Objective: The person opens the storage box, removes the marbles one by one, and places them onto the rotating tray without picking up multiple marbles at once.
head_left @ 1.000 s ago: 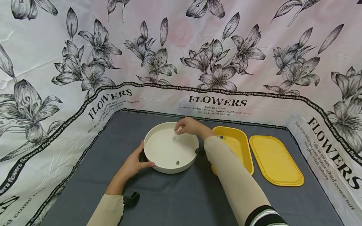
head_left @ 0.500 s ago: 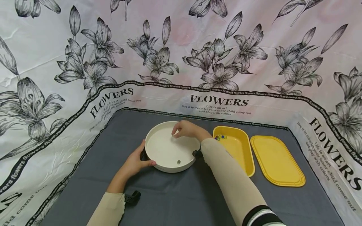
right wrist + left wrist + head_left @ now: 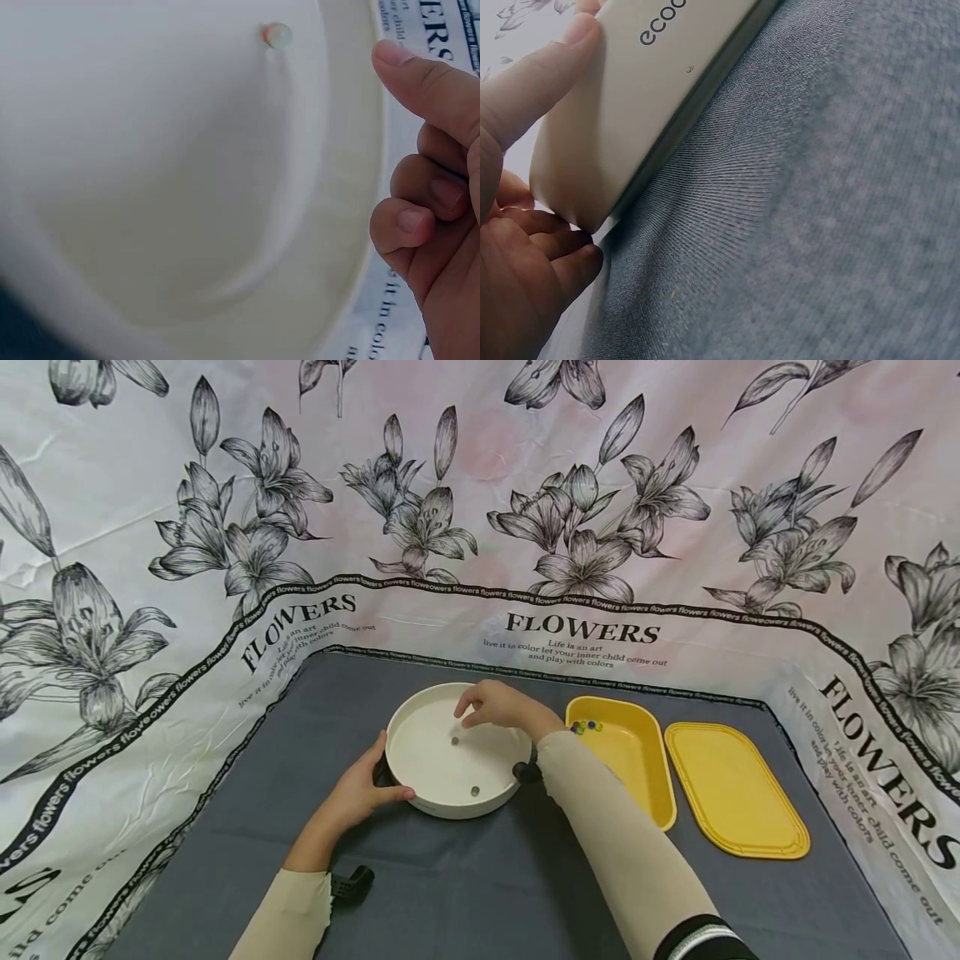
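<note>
Head view: left hand [image 3: 365,792] grips dish [image 3: 423,747], right hand [image 3: 501,703] parted above it, holding nothing; marbles [image 3: 454,741] inside likely hard, slick, pinch sides.

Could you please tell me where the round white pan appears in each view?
Head: the round white pan sits just below centre.
Left wrist: its lettered outer wall is at upper left.
Right wrist: its inside fills the left and middle.
Shared landmark: the white printed cloth.
</note>
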A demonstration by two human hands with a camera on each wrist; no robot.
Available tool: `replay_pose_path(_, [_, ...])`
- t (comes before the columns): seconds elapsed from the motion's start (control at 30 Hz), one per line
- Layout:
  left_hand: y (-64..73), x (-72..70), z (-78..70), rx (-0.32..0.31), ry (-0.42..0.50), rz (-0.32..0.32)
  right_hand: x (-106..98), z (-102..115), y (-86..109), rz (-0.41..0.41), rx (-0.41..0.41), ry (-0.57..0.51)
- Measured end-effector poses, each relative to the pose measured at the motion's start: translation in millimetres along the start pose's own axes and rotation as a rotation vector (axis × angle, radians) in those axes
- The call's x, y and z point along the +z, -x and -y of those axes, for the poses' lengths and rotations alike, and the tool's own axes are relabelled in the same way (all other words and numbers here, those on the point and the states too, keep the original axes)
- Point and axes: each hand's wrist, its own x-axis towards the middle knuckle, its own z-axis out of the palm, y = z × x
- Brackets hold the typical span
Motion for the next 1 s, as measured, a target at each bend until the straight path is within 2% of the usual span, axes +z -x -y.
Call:
replay_pose_path(0.27, [-0.2,2.1,0.0,0.009,0.0,-0.001,-20.2,3.1,30.0,-0.107,0.013,-0.012])
replay_pose_path(0.53, [0.8,0.8,0.2,0.021,-0.017,-0.005,-34.9,4.3,61.2,-0.158,0.051,0.017])
replay_pose_path(0.73, [0.8,1.2,-1.3,0.008,-0.023,0.005,-46.8,-5.6,87.1,-0.204,0.059,0.051])
replay_pose_path(1.0, [3.1,4.5,-0.4,-0.006,-0.022,0.008,-56.8,-23.3,121.5,-0.252,0.065,0.042])
